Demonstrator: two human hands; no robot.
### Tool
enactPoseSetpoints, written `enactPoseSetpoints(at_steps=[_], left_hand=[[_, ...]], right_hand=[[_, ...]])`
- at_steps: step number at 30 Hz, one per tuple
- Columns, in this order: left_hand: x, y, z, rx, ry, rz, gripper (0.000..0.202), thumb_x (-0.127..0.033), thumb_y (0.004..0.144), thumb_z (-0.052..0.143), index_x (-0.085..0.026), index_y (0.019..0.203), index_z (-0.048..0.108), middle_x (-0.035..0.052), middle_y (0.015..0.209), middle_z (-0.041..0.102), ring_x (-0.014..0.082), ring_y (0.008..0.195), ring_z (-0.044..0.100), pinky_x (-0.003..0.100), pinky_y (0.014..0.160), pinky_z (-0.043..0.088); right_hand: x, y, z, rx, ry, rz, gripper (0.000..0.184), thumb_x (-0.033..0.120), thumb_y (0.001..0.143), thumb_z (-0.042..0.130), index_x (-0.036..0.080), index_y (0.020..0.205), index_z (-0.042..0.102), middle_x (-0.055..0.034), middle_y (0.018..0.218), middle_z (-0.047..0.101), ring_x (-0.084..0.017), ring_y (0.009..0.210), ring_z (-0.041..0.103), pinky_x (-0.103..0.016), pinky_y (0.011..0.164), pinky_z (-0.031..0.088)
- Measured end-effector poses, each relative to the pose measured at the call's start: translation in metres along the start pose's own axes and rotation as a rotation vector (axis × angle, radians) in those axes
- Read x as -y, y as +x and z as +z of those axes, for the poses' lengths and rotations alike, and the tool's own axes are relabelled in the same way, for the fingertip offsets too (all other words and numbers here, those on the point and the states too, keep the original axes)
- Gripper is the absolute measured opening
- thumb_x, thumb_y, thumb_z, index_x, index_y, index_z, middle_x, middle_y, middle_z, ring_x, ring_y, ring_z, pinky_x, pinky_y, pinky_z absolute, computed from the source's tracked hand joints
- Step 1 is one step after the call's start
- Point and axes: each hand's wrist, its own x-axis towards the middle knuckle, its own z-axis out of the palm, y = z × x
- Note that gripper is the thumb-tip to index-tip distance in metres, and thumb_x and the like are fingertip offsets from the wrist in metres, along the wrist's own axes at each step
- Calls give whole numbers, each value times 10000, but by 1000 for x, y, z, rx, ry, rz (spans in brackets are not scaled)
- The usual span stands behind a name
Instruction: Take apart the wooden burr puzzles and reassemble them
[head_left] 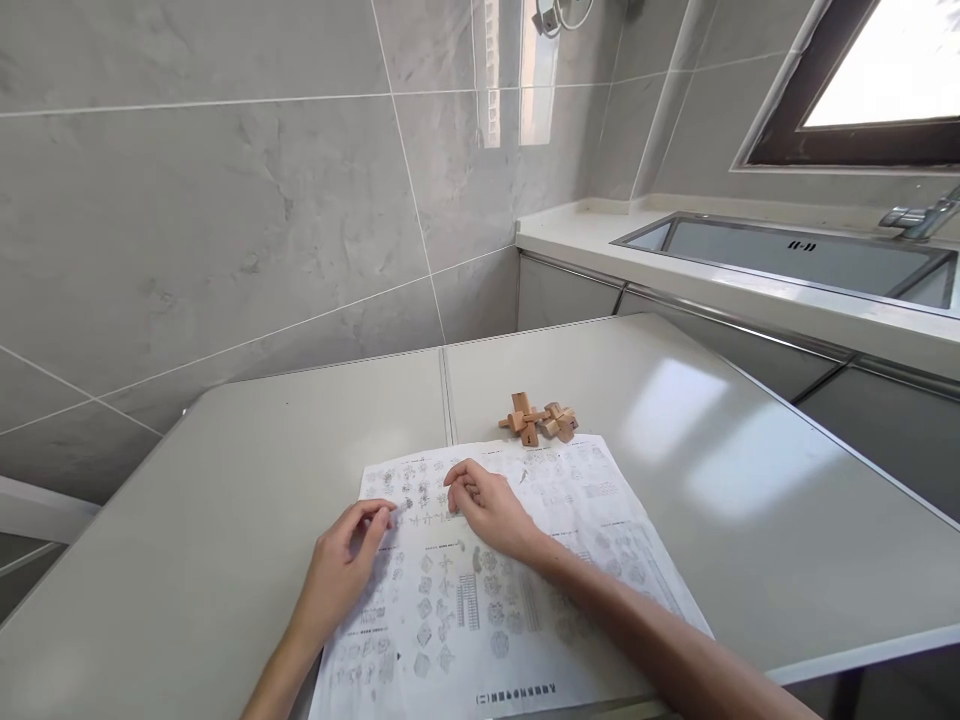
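Note:
A large printed sheet (420, 610) with rows of small diagrams lies on the table, its text upside down from here. Over its left edge rests my left hand (345, 560), fingers loosely bent, a gap showing between thumb and forefinger and nothing held. My right hand (491, 510) lies on the upper middle of the paper, fingers curled inward, with nothing visible in them. Just past the sheet's far edge are two wooden interlocking puzzles: a cross-shaped one (523, 420) and a more compact one (559, 423) to its right, close against each other. Neither hand touches them.
The pale table (247, 480) has a seam across its top and meets a grey tiled wall (225, 220). At the right stands a counter (577, 230) with a steel sink (750, 250) and a faucet (919, 218). A window (885, 80) is above.

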Motion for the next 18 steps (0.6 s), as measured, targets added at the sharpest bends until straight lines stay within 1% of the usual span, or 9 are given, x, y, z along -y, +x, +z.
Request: enactPoseSetpoints(at_steps=[3, 7, 8, 10, 12, 14, 16, 18], left_hand=[[13, -18, -7, -35, 17, -37, 426, -623, 977, 518, -252, 1075, 701, 30, 929, 730, 184, 788, 641, 266, 690, 492], [19, -29, -4, -71, 43, -37, 399, -595, 992, 508, -255, 1078, 697, 37, 966, 738, 192, 809, 659, 269, 667, 501], [18, -30, -2, -79, 63, -10, 381, -577, 1001, 503, -256, 1072, 696, 40, 984, 738, 197, 836, 664, 274, 688, 511], [16, -32, 1, -86, 125, 87, 340, -532, 1018, 493, -260, 1062, 693, 49, 1046, 732, 213, 930, 665, 292, 749, 527], [13, -34, 4, -70, 186, 184, 301, -492, 1026, 494, -262, 1023, 688, 45, 1029, 723, 222, 988, 650, 319, 835, 529], [9, -37, 6, -76, 217, 230, 286, -466, 1037, 479, -263, 1023, 680, 42, 1005, 717, 219, 970, 643, 323, 827, 528], [6, -39, 7, -77, 227, 241, 277, -449, 1040, 475, -259, 1017, 675, 45, 997, 713, 215, 945, 647, 317, 802, 532], [5, -41, 7, -78, 221, 230, 276, -441, 1044, 468, -256, 1009, 670, 45, 988, 710, 205, 894, 649, 311, 775, 531]], right_hand=[[0, -1, 0, 8, -2, 4, 130, 209, 985, 462, 247, 1025, 580, 8, 798, 698, -174, 712, 620, -308, 681, 452], [3, -2, 1, 12, -13, 6, 128, 213, 984, 469, 245, 1011, 590, 7, 789, 700, -177, 718, 623, -305, 679, 450], [3, -2, 1, 12, -16, 6, 127, 213, 982, 471, 244, 1009, 591, 6, 787, 700, -178, 716, 622, -303, 673, 447], [4, -2, 2, 15, -18, 5, 124, 210, 979, 474, 240, 1004, 591, 5, 782, 700, -177, 705, 616, -298, 661, 441], [4, -2, 2, 19, -19, 4, 121, 208, 978, 476, 237, 1003, 591, 7, 776, 697, -169, 674, 596, -296, 656, 438], [4, -3, 2, 29, -26, 9, 127, 219, 987, 471, 235, 1013, 595, 9, 781, 700, -155, 630, 561, -294, 649, 434], [4, -4, 2, 41, -36, 19, 137, 241, 999, 467, 234, 1028, 601, 7, 795, 704, -148, 604, 534, -288, 626, 418], [5, -5, 2, 46, -42, 26, 141, 253, 1002, 468, 234, 1033, 604, 3, 805, 707, -150, 611, 537, -282, 607, 402]])
